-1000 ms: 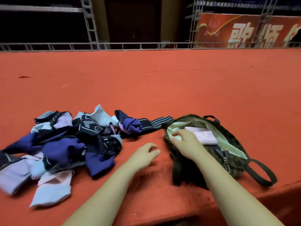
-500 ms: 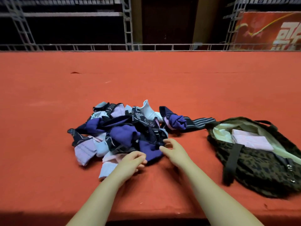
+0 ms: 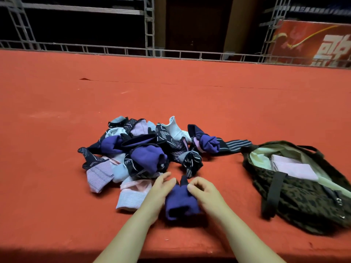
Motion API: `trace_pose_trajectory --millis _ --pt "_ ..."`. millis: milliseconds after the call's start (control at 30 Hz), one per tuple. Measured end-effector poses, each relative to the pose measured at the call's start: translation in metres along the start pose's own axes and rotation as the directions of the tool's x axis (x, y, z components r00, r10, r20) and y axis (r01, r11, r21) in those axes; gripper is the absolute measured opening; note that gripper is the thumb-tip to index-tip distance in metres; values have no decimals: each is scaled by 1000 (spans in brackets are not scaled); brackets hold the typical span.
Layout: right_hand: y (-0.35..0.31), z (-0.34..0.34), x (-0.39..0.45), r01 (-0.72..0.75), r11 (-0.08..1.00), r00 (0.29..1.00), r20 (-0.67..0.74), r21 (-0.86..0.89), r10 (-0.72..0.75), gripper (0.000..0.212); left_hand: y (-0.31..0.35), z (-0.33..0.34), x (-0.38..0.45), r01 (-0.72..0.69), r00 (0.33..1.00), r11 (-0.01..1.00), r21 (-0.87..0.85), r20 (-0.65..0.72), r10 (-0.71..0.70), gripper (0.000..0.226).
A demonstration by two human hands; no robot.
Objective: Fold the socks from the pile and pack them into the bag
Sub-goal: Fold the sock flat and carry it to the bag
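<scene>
My left hand (image 3: 161, 188) and right hand (image 3: 204, 190) hold a purple sock (image 3: 179, 203) between them on the red carpeted surface (image 3: 190, 103), left fingers fairly straight along its side, right fingers curled and pinching its top edge, just in front of the sock pile (image 3: 140, 152). The camouflage bag (image 3: 307, 202) lies open to my right, apart from the pile, a folded pink sock (image 3: 292, 167) inside on the pale lining. Beyond the carpet's far edge runs a low metal railing (image 3: 117, 51), with grey truss scaffolding (image 3: 149, 25) against a dark room and a red banner (image 3: 311, 42) at right
</scene>
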State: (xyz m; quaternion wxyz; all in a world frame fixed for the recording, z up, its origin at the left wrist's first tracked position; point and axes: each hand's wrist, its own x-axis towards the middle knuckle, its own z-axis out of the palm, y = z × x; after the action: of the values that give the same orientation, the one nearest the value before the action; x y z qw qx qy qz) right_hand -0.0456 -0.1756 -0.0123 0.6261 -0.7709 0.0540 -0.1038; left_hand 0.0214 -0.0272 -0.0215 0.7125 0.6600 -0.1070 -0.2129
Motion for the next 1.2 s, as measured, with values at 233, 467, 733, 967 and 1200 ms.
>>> trace_pose_trajectory --millis 233,467,733,967,1200 --pt "6 -18 -29 -140 984 979 -134 109 154 14 -15 21 1 -280 956 882 380 191 221 21" --pt "7 -30 -14 -301 951 949 80 -71 306 8 -34 12 -11 -409 903 803 433 320 288 12" --pt "15 -34 -9 -362 932 930 75 23 359 23 -31 6 -15 -409 907 803 433 97 410 19" --pt "31 -48 -3 -285 941 827 -449 182 338 22 -18 7 -13 -338 913 847 411 -76 401 28" --pt "31 -61 -4 -390 915 852 -416 -101 317 21 -12 1 9 -139 948 913 383 -214 234 26"
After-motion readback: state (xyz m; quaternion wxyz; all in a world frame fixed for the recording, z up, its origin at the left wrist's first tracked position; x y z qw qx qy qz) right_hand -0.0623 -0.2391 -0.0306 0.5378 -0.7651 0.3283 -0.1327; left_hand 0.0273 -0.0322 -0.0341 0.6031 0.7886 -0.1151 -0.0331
